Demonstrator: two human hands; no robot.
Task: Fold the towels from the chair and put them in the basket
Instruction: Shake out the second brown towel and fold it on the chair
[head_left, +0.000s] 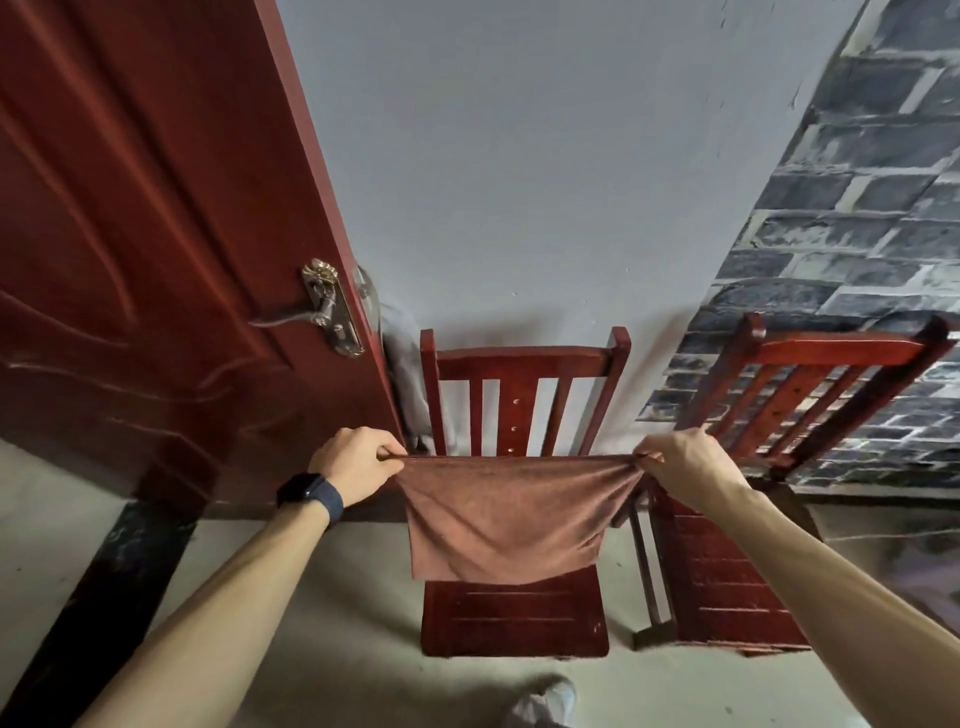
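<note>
While both my arms reach forward from the bottom of the view, I hold a brown towel (501, 519) stretched between my hands in front of a red wooden chair (519, 613). My left hand (353, 462) is curled, thumb and fingers pinched on the towel's upper left corner, knuckles turned up, with a dark watch (311, 496) strapped around the wrist. My right hand (685, 462) mirrors it, fingers closed on the upper right corner, the forearm running down to the lower right edge. The top hem is pulled nearly taut and level between the two grips, and the cloth hangs down from it, covering the base of the chair's back and the rear of the seat. A second red chair (769, 415) stands just to the right, against a brick-patterned wall (857, 208). A red door (156, 234) with a metal handle (322, 312) stands open on the left.
</note>
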